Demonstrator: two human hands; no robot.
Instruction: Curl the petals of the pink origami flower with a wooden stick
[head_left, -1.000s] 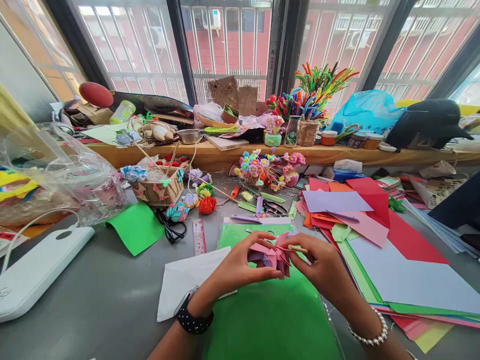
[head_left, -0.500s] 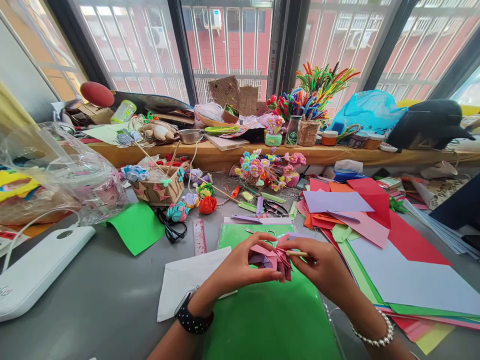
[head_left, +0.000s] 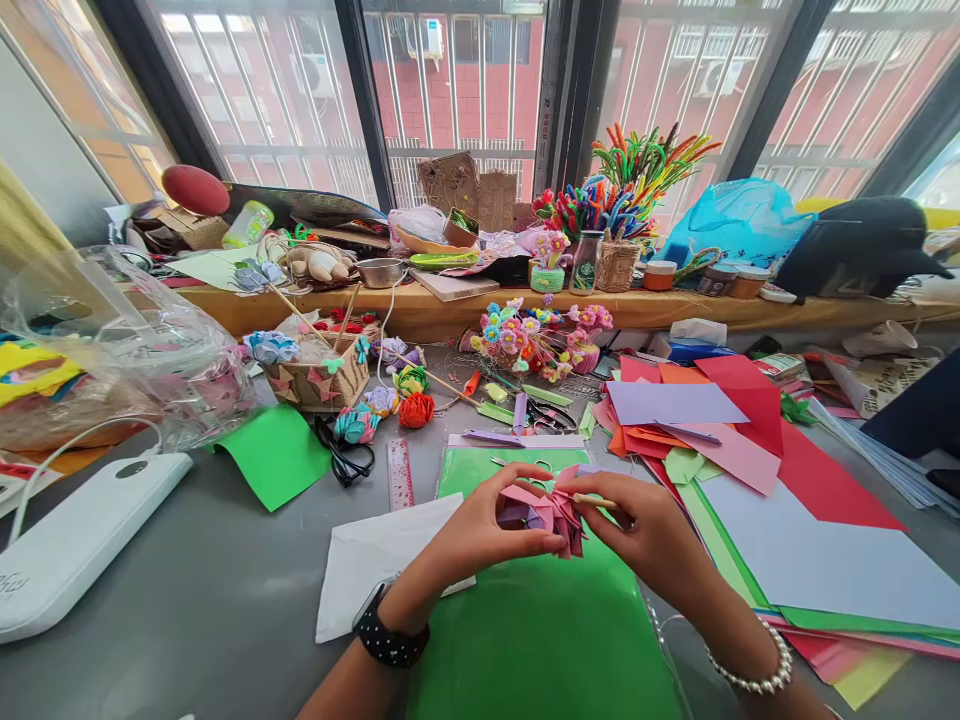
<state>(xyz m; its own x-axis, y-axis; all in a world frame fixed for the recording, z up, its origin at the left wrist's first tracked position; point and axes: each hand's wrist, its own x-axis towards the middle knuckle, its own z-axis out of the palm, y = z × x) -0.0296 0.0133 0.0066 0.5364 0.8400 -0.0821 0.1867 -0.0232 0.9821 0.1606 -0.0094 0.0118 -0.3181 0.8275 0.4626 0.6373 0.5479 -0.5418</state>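
A pink folded paper flower [head_left: 544, 512] is held between both hands above a green paper sheet [head_left: 540, 640]. My left hand [head_left: 480, 530], with a black watch on the wrist, grips the flower from the left, thumb underneath. My right hand [head_left: 645, 535], with a bead bracelet on the wrist, pinches a thin wooden stick [head_left: 594, 500] whose tip goes into the flower's petals. A white sheet [head_left: 367, 565] lies to the left of the green one.
Coloured paper sheets [head_left: 750, 450] are stacked at right. A pink ruler [head_left: 398, 474], black scissors [head_left: 341, 455], a woven basket [head_left: 322, 375], paper flowers [head_left: 415, 409] and a white device [head_left: 75, 540] lie on the grey table. The wooden sill [head_left: 450, 310] holds pipe cleaners [head_left: 637, 175] and clutter.
Both hands kept their grip and shifted only slightly. The flower turned a little between the fingers and the stick stayed in it.
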